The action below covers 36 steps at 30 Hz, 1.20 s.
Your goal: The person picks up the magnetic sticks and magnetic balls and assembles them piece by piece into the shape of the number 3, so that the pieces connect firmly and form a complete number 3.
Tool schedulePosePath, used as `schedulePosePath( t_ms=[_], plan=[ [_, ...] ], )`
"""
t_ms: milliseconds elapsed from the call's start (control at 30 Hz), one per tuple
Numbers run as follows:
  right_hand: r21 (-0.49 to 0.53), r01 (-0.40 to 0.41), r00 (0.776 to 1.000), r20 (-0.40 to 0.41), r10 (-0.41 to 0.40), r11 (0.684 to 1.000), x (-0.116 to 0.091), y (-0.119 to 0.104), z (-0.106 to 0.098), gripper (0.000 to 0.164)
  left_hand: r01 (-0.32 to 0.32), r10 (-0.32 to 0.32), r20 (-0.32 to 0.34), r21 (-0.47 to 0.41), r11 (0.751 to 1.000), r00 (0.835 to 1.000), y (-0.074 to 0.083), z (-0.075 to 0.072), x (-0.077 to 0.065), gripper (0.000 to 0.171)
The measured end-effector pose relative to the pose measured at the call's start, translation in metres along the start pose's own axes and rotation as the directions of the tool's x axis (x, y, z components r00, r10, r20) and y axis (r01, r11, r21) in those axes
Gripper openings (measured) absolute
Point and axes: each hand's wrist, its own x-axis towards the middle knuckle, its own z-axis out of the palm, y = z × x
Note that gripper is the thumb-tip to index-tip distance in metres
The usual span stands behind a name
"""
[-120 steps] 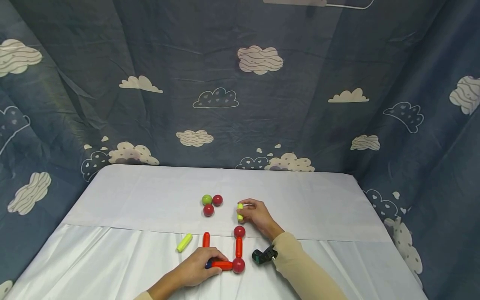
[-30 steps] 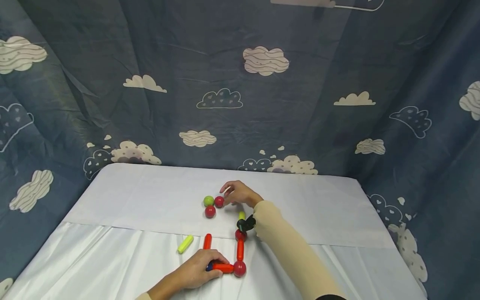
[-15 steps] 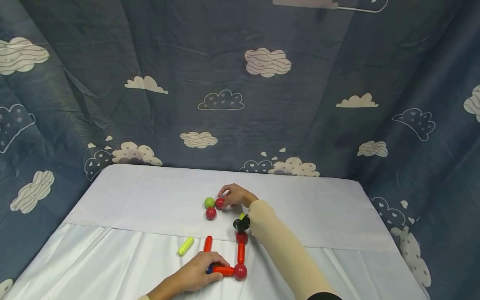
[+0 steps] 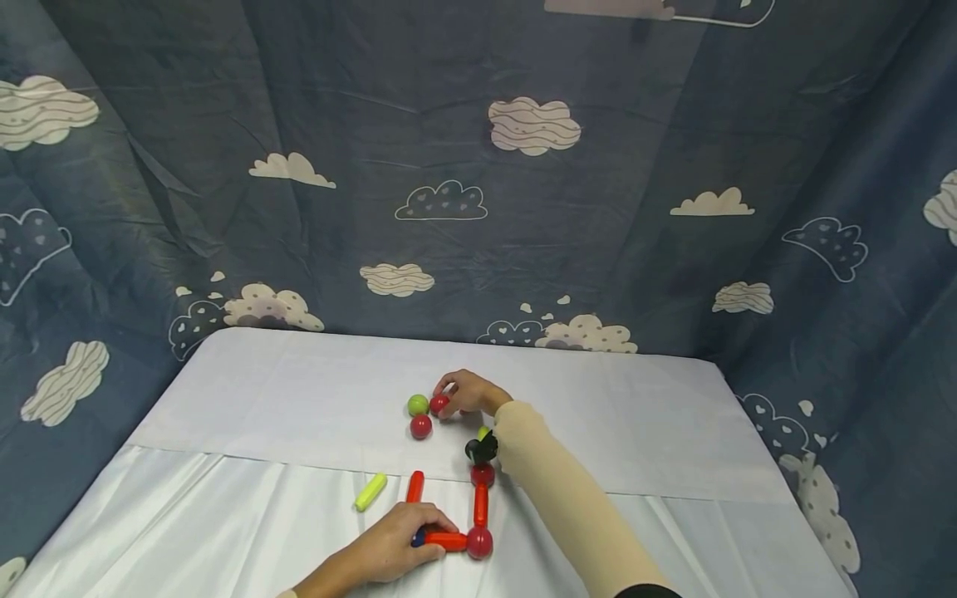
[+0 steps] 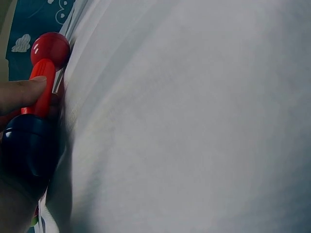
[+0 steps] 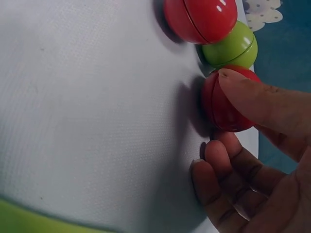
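My left hand [image 4: 392,544] holds a red rod [image 4: 446,541] between thumb and fingers. A dark blue ball [image 5: 30,150] is at the rod's near end, mostly covered in the head view, and a red ball [image 4: 479,542] is at its other end. From that ball another red rod [image 4: 481,504] runs away to a second red ball [image 4: 482,474]. Farther back, my right hand [image 4: 468,392] pinches a loose red ball [image 6: 228,104] with thumb and fingers. That ball sits against a green ball [image 6: 233,48], with another red ball [image 6: 201,17] close by.
A yellow-green rod [image 4: 370,492] lies left of the joined pieces. A red rod [image 4: 414,486] sticks out beyond my left hand. Behind the black wrist camera [image 4: 482,449], another yellow-green rod [image 4: 483,432] shows partly. A patterned curtain [image 4: 449,241] hangs past the white table [image 4: 635,423].
My right hand has left the yellow-green rod beyond the far red ball and moved back and left to the loose red ball, closing its fingers on it. The left hand keeps its hold.
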Motion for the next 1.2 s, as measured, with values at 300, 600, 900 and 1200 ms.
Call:
schedulePosePath(
  t_ms=[300,600,900,1200],
  plan=[
    [0.039,0.02,1.0,0.0,-0.02,0.999,-0.002,0.009,-0.008,0.031,0.011,-0.011,-0.002,-0.003,1.0,1.0,0.001,0.002,0.0,0.018],
    [0.208,0.136,0.989,0.03,-0.145,0.969,-0.011,0.022,-0.022,0.034,-0.014,0.015,-0.02,0.015,1.0,1.0,0.0,0.002,-0.002,0.018],
    [0.498,0.163,0.981,0.011,-0.194,0.852,-0.021,0.034,-0.028,0.043,-0.009,0.009,-0.02,0.024,1.0,1.0,0.001,0.002,-0.002,0.019],
    [0.729,0.135,0.99,-0.066,-0.128,0.672,-0.03,0.053,-0.029,0.04,-0.022,0.022,-0.028,0.034,0.999,0.999,0.0,0.003,-0.002,0.018]
  ],
)
